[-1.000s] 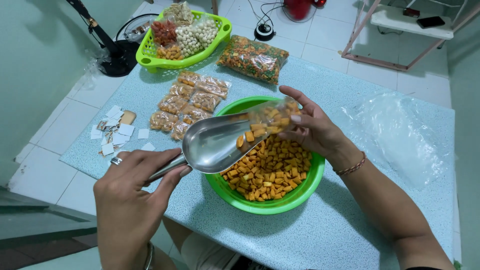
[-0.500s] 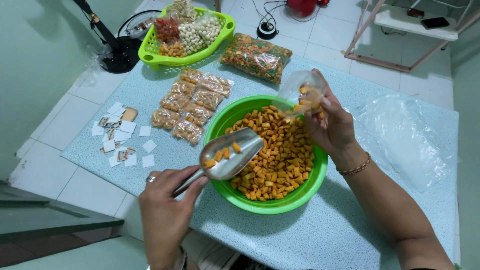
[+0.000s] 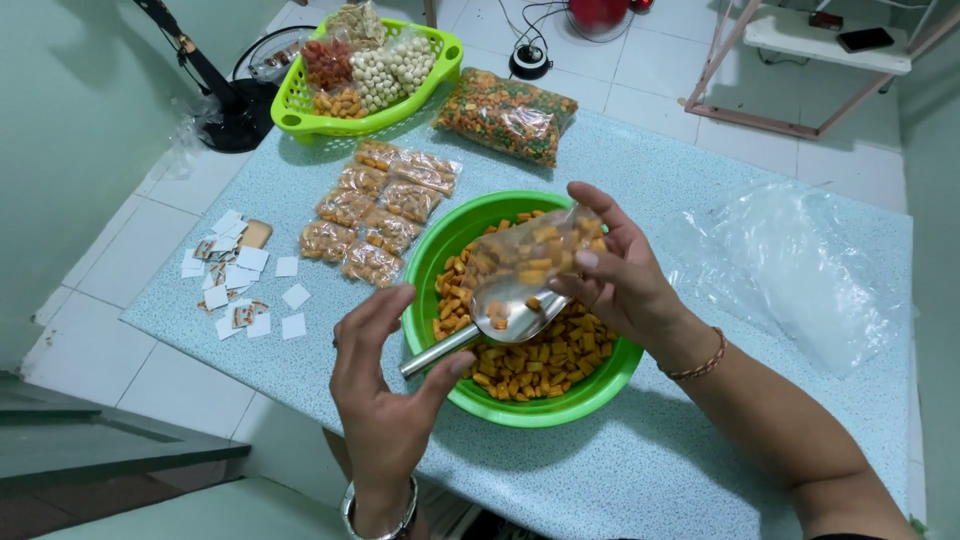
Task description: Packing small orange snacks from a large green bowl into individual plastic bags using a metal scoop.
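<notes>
R hand [image 3: 625, 285] holds a small clear bag [image 3: 530, 252] of orange snack pieces over the green bowl [image 3: 600, 385]; fingers [image 3: 590, 262] curl round the bag's right end, thumb underneath, bag lying on its side w/ mouth toward the left. L hand [image 3: 385, 385] is at the bowl's near-left rim, fingers spread wide and half open; thumb tip touches the end of the metal scoop [image 3: 505, 315] handle, other fingers clear of it, so no real pinch. Scoop rests in the bowl, pan on the heap of orange pieces [image 3: 530, 360], directly under the bag's mouth, a few pieces in the pan. Bowl sits mid-bench [image 3: 650, 470], speckled pale blue top. Left of bowl: row of filled small packets [image 3: 375, 205], then white paper slips [image 3: 235, 275] near the bench edge. Far side: lime basket [image 3: 300, 115] w/ bagged snacks, big bag of mixed snacks [image 3: 508, 115] beside it. Right of bowl: pile of clear plastic bags [image 3: 800, 265], well apart from both hands.
</notes>
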